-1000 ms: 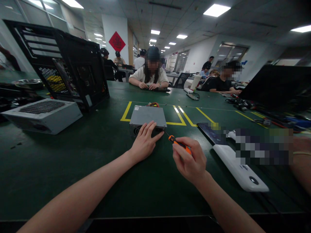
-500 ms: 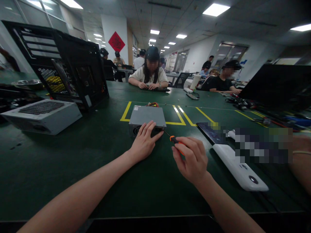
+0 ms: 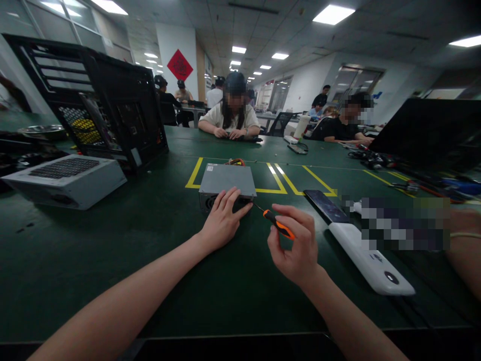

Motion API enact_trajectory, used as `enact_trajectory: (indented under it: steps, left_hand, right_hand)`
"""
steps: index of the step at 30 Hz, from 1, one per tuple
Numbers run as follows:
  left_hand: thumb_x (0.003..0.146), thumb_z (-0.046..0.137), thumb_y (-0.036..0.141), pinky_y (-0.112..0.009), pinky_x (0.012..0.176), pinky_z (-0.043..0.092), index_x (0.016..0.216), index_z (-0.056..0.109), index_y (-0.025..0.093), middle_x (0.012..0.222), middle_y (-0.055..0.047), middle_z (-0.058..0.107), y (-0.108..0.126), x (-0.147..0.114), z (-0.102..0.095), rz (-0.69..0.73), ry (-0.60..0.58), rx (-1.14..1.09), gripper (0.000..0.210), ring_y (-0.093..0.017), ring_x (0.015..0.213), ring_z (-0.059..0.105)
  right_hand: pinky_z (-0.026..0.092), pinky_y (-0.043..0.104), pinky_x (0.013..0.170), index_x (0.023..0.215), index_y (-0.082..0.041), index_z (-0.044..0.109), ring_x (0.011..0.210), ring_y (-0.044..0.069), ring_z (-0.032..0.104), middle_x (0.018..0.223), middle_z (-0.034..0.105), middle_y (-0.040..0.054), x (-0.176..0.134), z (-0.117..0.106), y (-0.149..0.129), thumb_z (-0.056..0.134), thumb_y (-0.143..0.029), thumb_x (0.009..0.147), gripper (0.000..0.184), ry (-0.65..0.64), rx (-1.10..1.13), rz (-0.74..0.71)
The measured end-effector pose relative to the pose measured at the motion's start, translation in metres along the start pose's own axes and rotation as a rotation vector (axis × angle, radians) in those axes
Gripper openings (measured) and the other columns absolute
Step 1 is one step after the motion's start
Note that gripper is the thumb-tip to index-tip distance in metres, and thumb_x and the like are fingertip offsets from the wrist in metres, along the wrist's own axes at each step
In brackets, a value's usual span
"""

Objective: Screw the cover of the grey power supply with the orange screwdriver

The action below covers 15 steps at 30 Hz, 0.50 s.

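A grey computer power supply (image 3: 227, 179) lies on the green table in front of me, coloured wires coming from its far side. My left hand (image 3: 221, 220) grips its near side, with the fingers on the top edge and the thumb along the front. My right hand (image 3: 298, 245) lightly holds a black-and-orange screwdriver (image 3: 282, 228) between thumb and fingers. The screwdriver's thin shaft slants toward the lower right corner of the power supply's front. Whether the tip sits in a screw is too small to tell.
A black computer case (image 3: 120, 110) and a second power supply (image 3: 86, 185) stand at left. At right lie a phone (image 3: 326, 205) and a white device (image 3: 368, 258); another person's arm (image 3: 466, 250) reaches in beyond. Yellow tape (image 3: 289, 180) marks the table. A person (image 3: 229, 118) sits opposite.
My right-hand fingers have loosened and shifted on the screwdriver, so more of its orange handle shows. My left hand and the power supply have stayed in place.
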State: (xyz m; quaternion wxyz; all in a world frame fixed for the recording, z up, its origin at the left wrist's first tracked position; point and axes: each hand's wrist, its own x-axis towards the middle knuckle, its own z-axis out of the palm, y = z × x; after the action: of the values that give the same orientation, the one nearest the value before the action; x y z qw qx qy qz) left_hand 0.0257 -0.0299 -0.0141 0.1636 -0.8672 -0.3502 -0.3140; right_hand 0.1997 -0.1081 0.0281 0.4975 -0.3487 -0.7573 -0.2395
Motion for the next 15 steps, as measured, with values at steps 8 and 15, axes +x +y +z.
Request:
enact_trajectory:
  steps: [8, 15]
  left_hand:
    - [0.077, 0.051, 0.007, -0.049, 0.108, 0.024, 0.127, 0.047, 0.026, 0.137, -0.013, 0.031, -0.0001, -0.0004, -0.0004, 0.0, -0.016, 0.0, 0.054, -0.029, 0.133, 0.024]
    - [0.077, 0.051, 0.007, -0.05, 0.108, 0.024, 0.125, 0.049, 0.026, 0.137, -0.012, 0.032, -0.0003, 0.0, 0.0002, -0.004, -0.009, -0.002, 0.052, -0.029, 0.132, 0.024]
  right_hand:
    - [0.051, 0.04, 0.079, 0.114, -0.021, 0.043, 0.092, 0.021, 0.056, 0.1, 0.055, 0.0084, -0.0017, -0.001, 0.0076, 0.055, -0.007, 0.076, 0.043, 0.012, -0.025, 0.047]
    - [0.051, 0.037, 0.074, 0.11, -0.023, 0.045, 0.086, 0.019, 0.058, 0.091, 0.059, 0.0044, -0.0005, -0.0045, 0.0071, 0.057, -0.007, 0.074, 0.041, 0.108, 0.006, 0.061]
